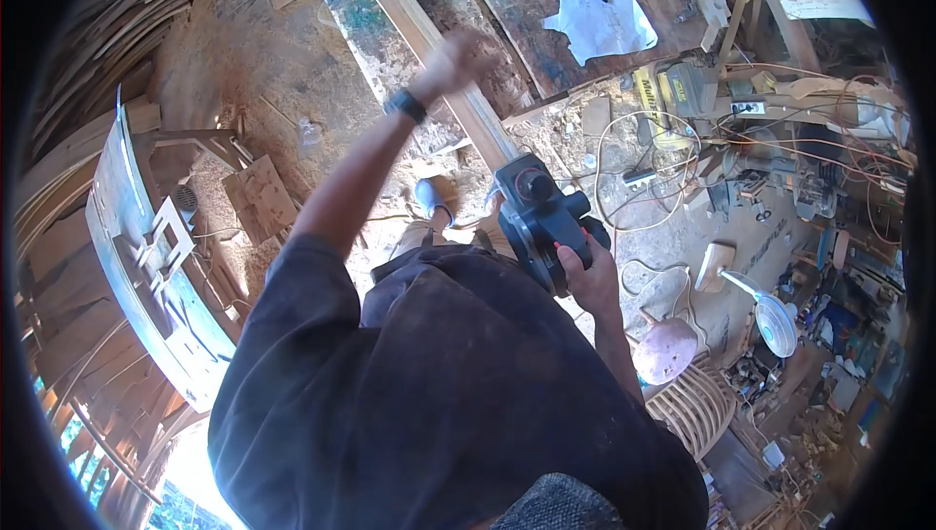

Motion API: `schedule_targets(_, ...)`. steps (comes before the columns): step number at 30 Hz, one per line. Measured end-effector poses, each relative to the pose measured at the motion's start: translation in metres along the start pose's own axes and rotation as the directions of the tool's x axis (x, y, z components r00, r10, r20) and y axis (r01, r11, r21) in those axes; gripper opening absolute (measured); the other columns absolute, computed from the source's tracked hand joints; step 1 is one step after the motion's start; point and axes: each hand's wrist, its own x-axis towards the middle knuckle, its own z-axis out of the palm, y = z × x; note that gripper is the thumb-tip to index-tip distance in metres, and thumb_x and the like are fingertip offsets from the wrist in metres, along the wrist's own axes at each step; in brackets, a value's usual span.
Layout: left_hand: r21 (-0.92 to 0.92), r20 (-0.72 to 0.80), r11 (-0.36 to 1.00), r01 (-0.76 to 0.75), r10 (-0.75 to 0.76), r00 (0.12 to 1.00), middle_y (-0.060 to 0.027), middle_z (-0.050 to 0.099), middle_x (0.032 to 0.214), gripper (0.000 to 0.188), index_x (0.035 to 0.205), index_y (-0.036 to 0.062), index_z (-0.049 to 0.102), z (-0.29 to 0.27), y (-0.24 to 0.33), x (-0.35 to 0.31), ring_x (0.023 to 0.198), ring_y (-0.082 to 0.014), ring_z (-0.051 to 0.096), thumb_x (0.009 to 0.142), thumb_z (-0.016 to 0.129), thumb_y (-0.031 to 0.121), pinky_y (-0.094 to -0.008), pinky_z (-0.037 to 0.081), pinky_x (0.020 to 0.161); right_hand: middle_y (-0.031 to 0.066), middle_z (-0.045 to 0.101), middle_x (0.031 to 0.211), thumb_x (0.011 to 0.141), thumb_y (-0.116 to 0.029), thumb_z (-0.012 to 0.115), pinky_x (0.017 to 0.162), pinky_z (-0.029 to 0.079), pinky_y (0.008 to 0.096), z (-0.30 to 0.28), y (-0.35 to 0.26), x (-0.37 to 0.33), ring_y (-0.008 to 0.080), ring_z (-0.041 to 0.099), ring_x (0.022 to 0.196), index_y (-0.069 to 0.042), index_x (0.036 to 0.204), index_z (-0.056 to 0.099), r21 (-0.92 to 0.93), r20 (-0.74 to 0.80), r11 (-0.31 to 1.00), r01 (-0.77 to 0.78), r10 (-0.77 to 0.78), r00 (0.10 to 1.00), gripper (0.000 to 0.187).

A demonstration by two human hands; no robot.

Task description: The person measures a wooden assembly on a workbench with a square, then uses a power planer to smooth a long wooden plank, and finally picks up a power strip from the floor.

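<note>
so, the right hand (592, 281) is wrapped around the handle of a dark power planer (531, 203), which sits at the near end of the visible stretch of a long wooden plank (490, 130). the plank runs off toward the far left, along a stained workbench (526, 8). the left hand (456, 64), below it a dark wristband (406, 106), is over the plank, farther off than the planer; it is blurred, so i cannot tell whether it is clenched or loose, or touching the wood. a ragged white sheet (619, 31) lies on the bench's far right; nearer, at right, stands a blue-and-white fan (775, 323).
</note>
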Motion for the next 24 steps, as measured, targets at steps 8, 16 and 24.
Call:
schedule_targets(8, 0.577, -0.034, 0.773, 0.265, -0.301, 0.953, -0.0193, 0.029, 0.159, 0.091, 0.152, 0.0054, 0.031, -0.068, -0.151, 0.038, 0.146, -0.035, 0.03, 0.087, 0.064, 0.059, -0.0519, 0.026, 0.118, 0.013, 0.072, 0.091, 0.086, -0.048, 0.067, 0.077, 0.051, 0.0349, 0.009, 0.024, -0.003, 0.0222, 0.069, 0.086, 0.001, 0.107, 0.067, 0.065, 0.003, 0.997, -0.031, 0.031, 1.0, 0.053)
schedule_targets(16, 0.713, 0.075, 0.672, 0.2, -0.357, 0.931, -0.0174, 0.051, 0.142, 0.076, 0.136, 0.0048, 0.053, -0.079, -0.121, 0.055, 0.132, -0.0316, 0.049, 0.083, 0.068, 0.058, -0.0518, 0.035, 0.108, 0.0158, 0.072, 0.092, 0.087, -0.048, 0.066, 0.077, 0.052, 0.0365, 0.027, -0.003, 0.028, 0.0264, 0.07, 0.086, 0.001, 0.11, 0.066, 0.033, -0.013, 0.999, -0.036, 0.036, 0.999, 0.055)
schedule_targets(24, 0.693, 0.08, 0.698, 0.179, -0.321, 0.944, -0.0123, 0.063, 0.126, 0.065, 0.117, 0.0056, 0.068, -0.081, -0.133, 0.057, 0.124, -0.0276, 0.055, 0.079, 0.07, 0.059, -0.0492, 0.038, 0.104, 0.0174, 0.072, 0.093, 0.087, -0.05, 0.065, 0.078, 0.052, 0.0376, 0.035, -0.026, 0.057, 0.0284, 0.071, 0.088, 0.001, 0.112, 0.065, -0.009, 0.034, 1.0, -0.024, 0.025, 0.999, 0.058)
